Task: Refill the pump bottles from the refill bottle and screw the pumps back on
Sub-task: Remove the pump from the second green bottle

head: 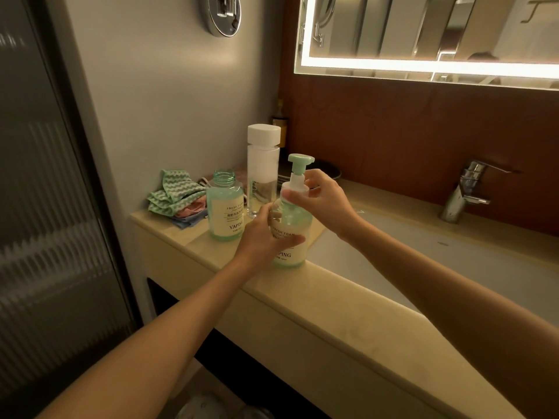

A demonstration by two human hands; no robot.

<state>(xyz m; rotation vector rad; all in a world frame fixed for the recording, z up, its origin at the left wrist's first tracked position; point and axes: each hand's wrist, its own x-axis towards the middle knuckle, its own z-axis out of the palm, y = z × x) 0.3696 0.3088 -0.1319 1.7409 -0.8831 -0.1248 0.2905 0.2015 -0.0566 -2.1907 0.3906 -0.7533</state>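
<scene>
Place: a bathroom, seen at the washstand.
Water: a chrome mixer tap point(462, 192) stands behind a long sunken basin point(423, 258).
Counter: a pale stone vanity top point(302, 297) runs along the basin's front and left end.
Mirror: a wide wall mirror point(423, 31) with a lit strip along its edge hangs above a brown panel point(393, 131).
Door: ribbed frosted glass point(39, 207) in a dark frame stands at the left.
Toiletries: a foam-soap pump bottle point(290, 252), an uncapped twin bottle point(225, 219) and a tall clear bottle point(263, 164) stand on the counter, with folded cloths point(175, 198) beside them.
</scene>
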